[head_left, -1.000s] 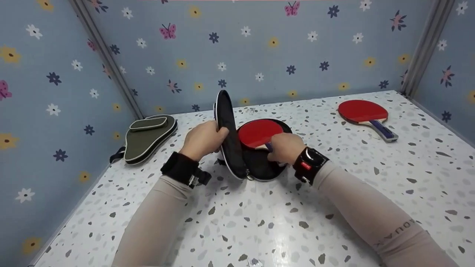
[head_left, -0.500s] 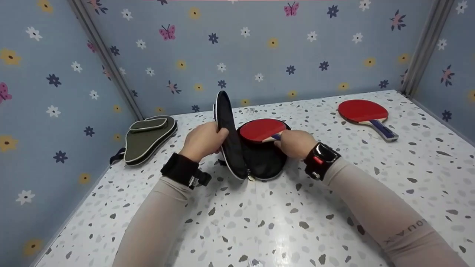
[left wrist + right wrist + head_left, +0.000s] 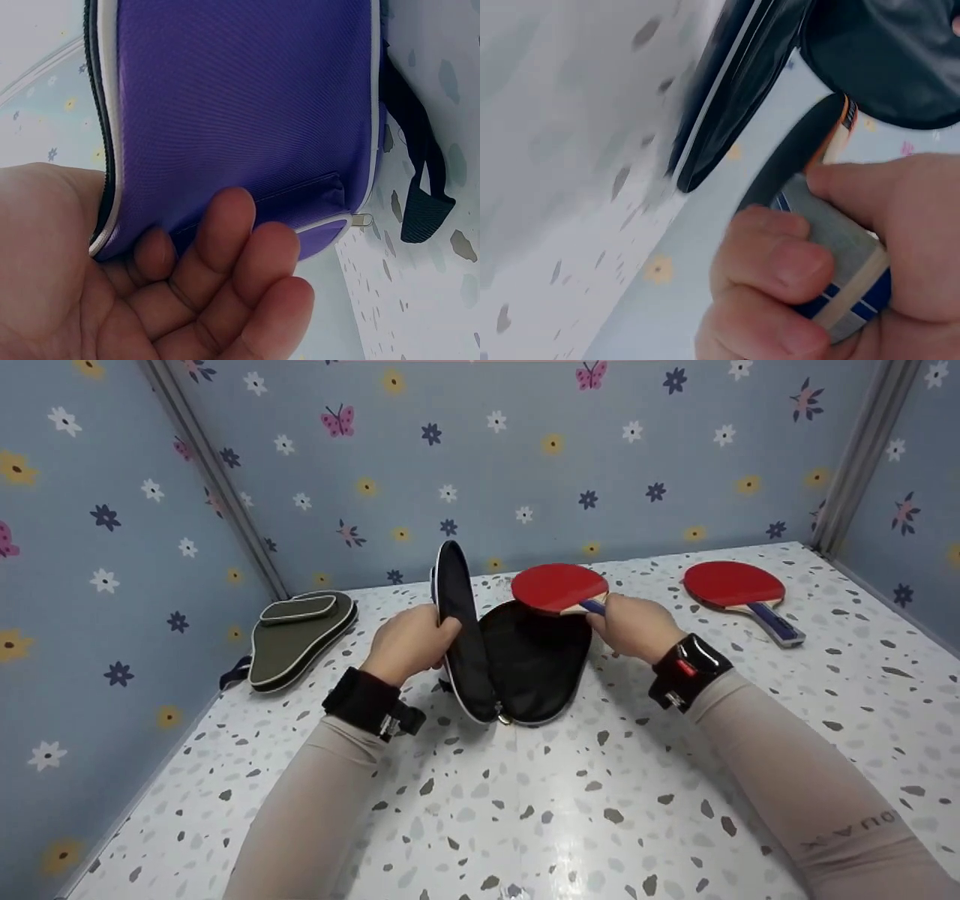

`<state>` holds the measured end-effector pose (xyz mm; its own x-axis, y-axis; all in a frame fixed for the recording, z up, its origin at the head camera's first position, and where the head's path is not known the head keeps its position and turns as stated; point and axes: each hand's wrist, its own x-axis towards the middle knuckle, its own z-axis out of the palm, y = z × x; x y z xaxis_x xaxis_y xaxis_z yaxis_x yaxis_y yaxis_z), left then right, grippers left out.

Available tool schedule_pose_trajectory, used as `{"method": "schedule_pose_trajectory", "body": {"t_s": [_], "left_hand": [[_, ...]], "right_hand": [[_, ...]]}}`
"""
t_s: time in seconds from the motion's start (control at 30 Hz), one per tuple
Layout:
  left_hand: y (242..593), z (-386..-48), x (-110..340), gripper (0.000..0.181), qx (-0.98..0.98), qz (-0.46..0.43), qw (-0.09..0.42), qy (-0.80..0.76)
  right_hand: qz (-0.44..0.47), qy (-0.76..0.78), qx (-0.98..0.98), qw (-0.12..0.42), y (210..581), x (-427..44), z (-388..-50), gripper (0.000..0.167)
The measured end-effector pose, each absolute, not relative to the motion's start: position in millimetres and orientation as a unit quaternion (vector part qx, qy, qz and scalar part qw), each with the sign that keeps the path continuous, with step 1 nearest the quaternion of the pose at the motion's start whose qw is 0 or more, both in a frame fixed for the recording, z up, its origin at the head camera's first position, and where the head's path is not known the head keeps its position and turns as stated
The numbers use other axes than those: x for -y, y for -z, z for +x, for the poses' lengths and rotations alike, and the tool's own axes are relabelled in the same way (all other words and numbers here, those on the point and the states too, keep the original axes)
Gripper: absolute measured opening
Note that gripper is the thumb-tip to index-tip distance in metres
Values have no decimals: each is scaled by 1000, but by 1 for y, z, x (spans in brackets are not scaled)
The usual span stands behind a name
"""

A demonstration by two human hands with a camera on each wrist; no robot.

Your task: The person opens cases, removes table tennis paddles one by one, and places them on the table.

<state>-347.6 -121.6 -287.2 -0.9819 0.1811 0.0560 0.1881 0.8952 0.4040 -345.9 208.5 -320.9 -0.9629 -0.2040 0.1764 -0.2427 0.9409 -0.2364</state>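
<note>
A table tennis case (image 3: 536,675) lies unzipped on the table, its black lining showing and its lid standing up on the left. My left hand (image 3: 409,643) pinches the lid's edge between thumb and fingers. In the left wrist view, the purple outside of the lid (image 3: 247,105) has white piping and a pocket. My right hand (image 3: 637,626) grips the blue-striped handle (image 3: 847,251) of a table tennis bat, curled round it in the right wrist view. The bat's red face (image 3: 559,586) hangs above the far right part of the case, apart from its lining.
A second red bat (image 3: 735,585) lies on the speckled table (image 3: 540,802) at the right rear. An olive green case (image 3: 300,641) with a pocket and black strap lies at the left. Flowered walls (image 3: 517,457) enclose the back and sides.
My right hand has lifted the bat out of the case, up and to the right, baring the black lining. My left hand has stayed on the lid.
</note>
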Motion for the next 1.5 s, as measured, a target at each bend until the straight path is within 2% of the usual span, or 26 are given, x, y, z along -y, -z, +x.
{"method": "schedule_pose_trajectory", "body": {"t_s": [0.17, 0.27, 0.5, 0.83, 1.03, 1.5], "left_hand": [[287, -347, 121, 34, 974, -95, 8, 207], [286, -347, 120, 35, 973, -98, 11, 206], [285, -347, 119, 35, 975, -94, 0, 201], [286, -347, 120, 35, 975, -92, -2, 202], [286, -348, 120, 36, 976, -92, 3, 197], [286, -347, 119, 34, 974, -96, 3, 206]], "right_hand": [[76, -126, 979, 141, 323, -231, -352, 36], [42, -125, 980, 152, 325, -249, -357, 36], [-68, -128, 987, 74, 328, -289, -369, 46], [-109, -140, 984, 30, 333, -338, -368, 44], [-166, -147, 975, 4, 330, -348, -364, 52], [-182, -118, 975, -52, 326, -362, -361, 55]]}}
